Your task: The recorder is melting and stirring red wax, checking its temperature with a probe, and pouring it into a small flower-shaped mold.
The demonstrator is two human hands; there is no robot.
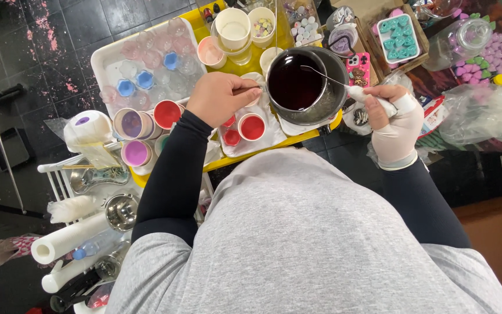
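Gripping the handle of the metal pot [321,103], my left hand [219,99] is closed in a fist around it, knuckles up, above the yellow table [274,152]. I see the pot held level over the table's near edge; it is filled with a dark red liquid [293,83].

My right hand [391,119], partly wrapped in a white covering, is pinched shut on the white handle of a thin metal stirrer [326,75]. The stirrer runs from that hand across the pot rim, and its tip sits over the liquid. I cannot tell whether the tip is dipped in.

Below the pot, on a white sheet, stand small white cups of red liquid [252,127]. A larger cup with a red inside [168,114] stands just left of my left forearm, next to two cups with purple insides [131,124]. A white tray of clear and blue moulds [146,64] lies behind them.

Beyond the pot stand tall white cups [233,29]. A pink phone case [358,68] lies to the right of the pot, near a turquoise mould [398,36]. A paper roll [68,239] lies at lower left.
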